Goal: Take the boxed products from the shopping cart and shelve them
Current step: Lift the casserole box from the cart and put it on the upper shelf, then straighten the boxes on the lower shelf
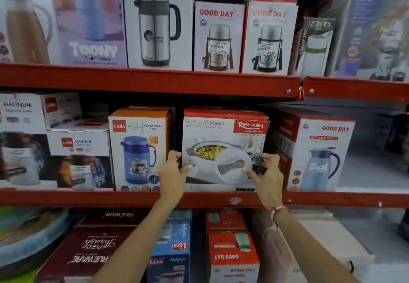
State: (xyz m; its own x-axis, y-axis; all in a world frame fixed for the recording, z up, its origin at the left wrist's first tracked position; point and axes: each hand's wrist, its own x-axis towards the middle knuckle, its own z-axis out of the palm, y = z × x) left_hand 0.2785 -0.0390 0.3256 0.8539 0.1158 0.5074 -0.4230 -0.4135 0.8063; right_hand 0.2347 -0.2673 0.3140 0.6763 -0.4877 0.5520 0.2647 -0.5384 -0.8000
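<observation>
Both hands, left hand (173,172) and right hand (269,175), grip a casserole box (223,147) on the red shelf (132,198), fingers clamped on its lower corners.

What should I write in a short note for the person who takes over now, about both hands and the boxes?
Left hand: grip on the lower left edge of the Sigma Marbella casserole box.
Right hand: grip on its lower right edge.
The box stands upright on the middle shelf, between the Cello jug box and the Good Day jug box.
Done: this box is on the shelf.
Left: release it; the cart is out of view, so remaining boxes cannot be told.
</observation>
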